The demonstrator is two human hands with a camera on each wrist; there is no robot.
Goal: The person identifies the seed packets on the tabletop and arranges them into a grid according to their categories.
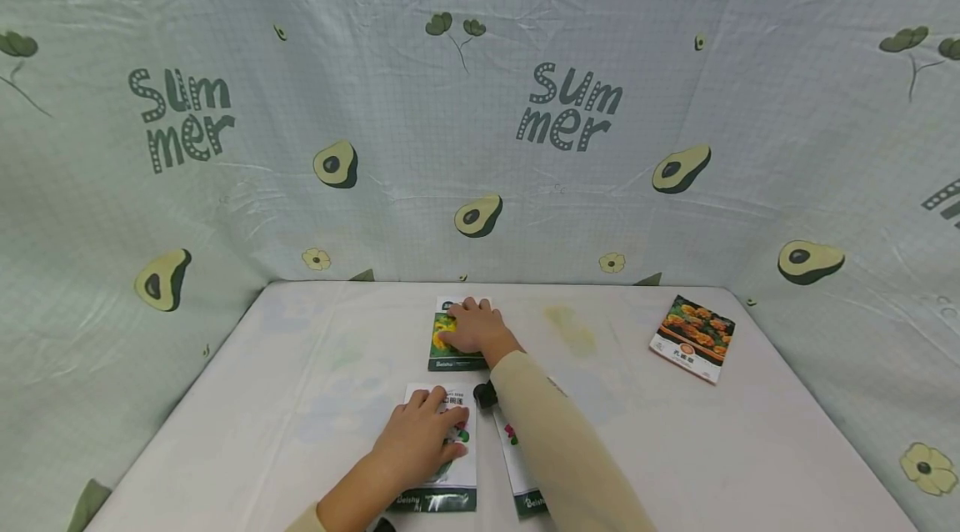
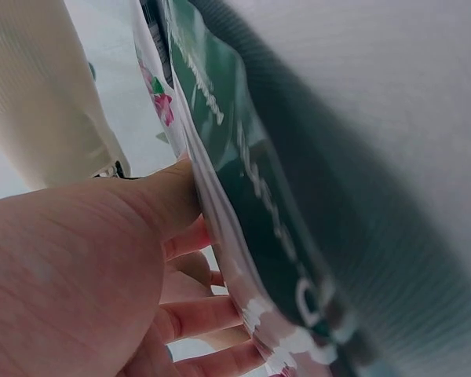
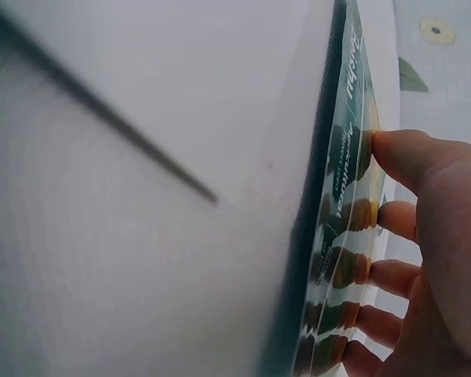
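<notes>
A white seed packet [image 1: 459, 478] with a dark green lower band lies at the near middle of the table in the head view. My left hand [image 1: 417, 440] rests on it, fingers spread over its printed front. Farther back is a green seed packet [image 1: 442, 348] with yellow flowers, and my right hand [image 1: 477, 328] touches its face. In the right wrist view, the fingertips [image 3: 388, 326] press on this green packet. Another white packet [image 1: 517, 465] lies partly beneath my right forearm, so much of it is hidden.
A packet with orange flowers [image 1: 693, 336] lies tilted at the right of the white table [image 1: 300, 365]. A curtain [image 1: 405, 98] printed with avocados hangs behind and at both sides. Some black gear [image 1: 485, 395] is at my right wrist.
</notes>
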